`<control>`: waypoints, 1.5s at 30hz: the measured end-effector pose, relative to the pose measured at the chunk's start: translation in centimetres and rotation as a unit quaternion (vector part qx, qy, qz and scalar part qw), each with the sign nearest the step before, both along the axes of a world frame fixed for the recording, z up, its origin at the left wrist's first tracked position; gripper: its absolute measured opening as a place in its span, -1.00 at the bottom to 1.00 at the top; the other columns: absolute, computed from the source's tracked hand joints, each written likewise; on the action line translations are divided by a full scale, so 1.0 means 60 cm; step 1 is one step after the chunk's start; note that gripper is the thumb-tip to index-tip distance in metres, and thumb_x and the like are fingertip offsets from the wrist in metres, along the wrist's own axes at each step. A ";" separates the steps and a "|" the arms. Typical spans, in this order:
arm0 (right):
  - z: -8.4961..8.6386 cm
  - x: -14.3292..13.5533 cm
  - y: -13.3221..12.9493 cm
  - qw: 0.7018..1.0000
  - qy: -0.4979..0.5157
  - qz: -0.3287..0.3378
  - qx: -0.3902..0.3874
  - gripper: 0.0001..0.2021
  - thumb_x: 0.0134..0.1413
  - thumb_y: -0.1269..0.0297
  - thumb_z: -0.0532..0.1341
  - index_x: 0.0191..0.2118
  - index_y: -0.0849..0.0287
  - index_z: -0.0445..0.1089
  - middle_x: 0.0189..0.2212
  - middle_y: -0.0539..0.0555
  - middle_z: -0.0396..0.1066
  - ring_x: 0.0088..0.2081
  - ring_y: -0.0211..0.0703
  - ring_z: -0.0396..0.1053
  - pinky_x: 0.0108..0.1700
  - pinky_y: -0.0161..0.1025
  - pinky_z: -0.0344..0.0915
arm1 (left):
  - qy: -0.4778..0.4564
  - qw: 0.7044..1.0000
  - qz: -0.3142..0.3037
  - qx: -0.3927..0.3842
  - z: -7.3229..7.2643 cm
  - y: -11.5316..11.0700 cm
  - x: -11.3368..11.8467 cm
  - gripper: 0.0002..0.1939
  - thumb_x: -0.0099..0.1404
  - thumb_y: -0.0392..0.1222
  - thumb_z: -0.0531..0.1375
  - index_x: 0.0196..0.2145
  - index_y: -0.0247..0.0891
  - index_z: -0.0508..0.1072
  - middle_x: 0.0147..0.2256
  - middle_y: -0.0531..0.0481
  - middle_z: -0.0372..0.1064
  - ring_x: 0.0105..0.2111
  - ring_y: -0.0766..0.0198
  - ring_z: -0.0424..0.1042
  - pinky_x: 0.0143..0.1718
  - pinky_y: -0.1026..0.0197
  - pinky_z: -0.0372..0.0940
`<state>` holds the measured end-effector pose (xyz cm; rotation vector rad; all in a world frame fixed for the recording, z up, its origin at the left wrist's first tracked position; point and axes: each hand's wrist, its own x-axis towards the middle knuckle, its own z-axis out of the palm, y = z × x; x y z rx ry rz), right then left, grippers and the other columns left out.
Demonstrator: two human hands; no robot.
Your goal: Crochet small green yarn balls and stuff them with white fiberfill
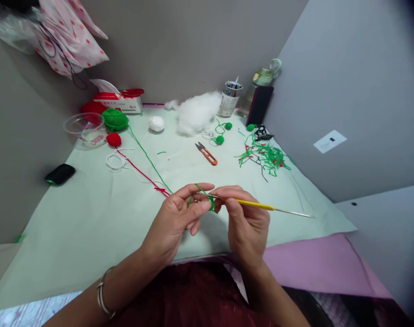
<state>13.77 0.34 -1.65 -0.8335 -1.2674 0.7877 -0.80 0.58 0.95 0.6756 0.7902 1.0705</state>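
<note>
"Where's the green crochet piece (212, 203)?"

"Above the table's (91, 213) near edge. My left hand (168, 218) pinches it, forefinger lifting the yarn (200, 188), probably for tension. My right hand (249, 222) closes pen-like around the yellow-handled crochet hook (256, 204), likely for control."

"And the orange thread snips (211, 158)?"

"Mid-table, presumably for reach; the green yarn ball (115, 119) lies towards the far left corner."

Hands (166, 222) holding green yarn (212, 204) and yellow-handled hook (256, 204), orange snips (211, 158) beyond, white fluff (198, 113) behind
</note>
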 end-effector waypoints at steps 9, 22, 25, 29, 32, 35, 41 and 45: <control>0.000 0.006 0.005 0.993 0.099 0.038 -0.052 -0.83 0.40 0.24 0.23 -0.17 0.10 0.60 -0.28 0.06 0.63 -0.39 -0.26 0.52 -0.33 -0.28 0.50 | 0.014 0.999 0.039 0.006 -0.003 0.001 -0.007 -0.68 0.14 -0.22 0.52 -0.11 -0.16 0.70 -0.33 0.06 0.50 -0.27 0.33 0.48 -0.11 0.28 0.37; 0.003 0.008 -0.006 0.998 0.052 0.032 -0.024 -0.80 0.44 0.26 0.19 -0.15 0.10 0.59 -0.28 0.05 0.60 -0.39 -0.22 0.52 -0.32 -0.22 0.49 | 0.036 0.997 0.065 0.004 -0.002 -0.001 -0.010 -0.60 0.13 -0.24 0.52 -0.04 -0.13 0.68 -0.31 0.06 0.45 -0.28 0.32 0.41 -0.20 0.29 0.31; 0.006 0.009 -0.010 1.000 0.002 0.001 0.018 -0.80 0.44 0.32 0.18 -0.11 0.08 0.59 -0.30 0.05 0.59 -0.37 -0.21 0.50 -0.31 -0.19 0.46 | 0.053 0.996 0.070 0.027 -0.006 -0.001 -0.011 -0.62 0.16 -0.24 0.50 -0.04 -0.12 0.67 -0.31 0.07 0.45 -0.26 0.32 0.40 -0.15 0.28 0.32; 0.011 0.009 -0.014 0.997 -0.045 -0.005 0.056 -0.78 0.43 0.41 0.16 -0.08 0.08 0.58 -0.28 0.05 0.59 -0.34 -0.20 0.49 -0.29 -0.17 0.46 | 0.077 0.993 0.072 0.061 -0.009 -0.001 -0.012 -0.62 0.19 -0.25 0.48 -0.02 -0.08 0.66 -0.31 0.08 0.44 -0.24 0.32 0.41 -0.11 0.29 0.33; 0.013 0.010 -0.016 0.994 -0.070 0.001 0.083 -0.78 0.42 0.43 0.16 -0.07 0.09 0.56 -0.27 0.05 0.59 -0.31 -0.18 0.51 -0.28 -0.17 0.48 | 0.089 0.991 0.071 0.069 -0.009 -0.002 -0.014 -0.62 0.21 -0.27 0.47 -0.01 -0.07 0.65 -0.32 0.09 0.43 -0.25 0.33 0.41 -0.14 0.29 0.34; 0.013 0.011 -0.017 0.989 -0.107 -0.010 0.099 -0.77 0.41 0.45 0.16 -0.05 0.08 0.56 -0.28 0.06 0.60 -0.27 -0.14 0.53 -0.26 -0.14 0.49 | 0.098 0.990 0.072 0.073 -0.009 -0.004 -0.015 -0.61 0.20 -0.26 0.47 0.00 -0.07 0.65 -0.32 0.08 0.43 -0.26 0.32 0.42 -0.18 0.29 0.36; 0.015 0.015 -0.020 0.974 -0.177 -0.023 0.138 -0.77 0.39 0.46 0.17 -0.03 0.07 0.54 -0.26 0.08 0.63 -0.21 -0.05 0.59 -0.19 -0.05 0.54 | 0.106 0.989 0.079 0.073 -0.010 -0.003 -0.014 -0.61 0.19 -0.24 0.48 -0.01 -0.09 0.65 -0.32 0.07 0.45 -0.26 0.29 0.45 -0.26 0.30 0.37; 0.012 0.016 -0.022 0.958 -0.228 -0.035 0.169 -0.79 0.39 0.46 0.17 -0.03 0.10 0.53 -0.24 0.13 0.63 -0.18 -0.05 0.61 -0.20 -0.09 0.56 | 0.102 0.988 0.089 0.072 -0.008 -0.003 -0.012 -0.63 0.18 -0.28 0.49 -0.04 -0.10 0.65 -0.34 0.09 0.45 -0.32 0.34 0.45 -0.29 0.33 0.37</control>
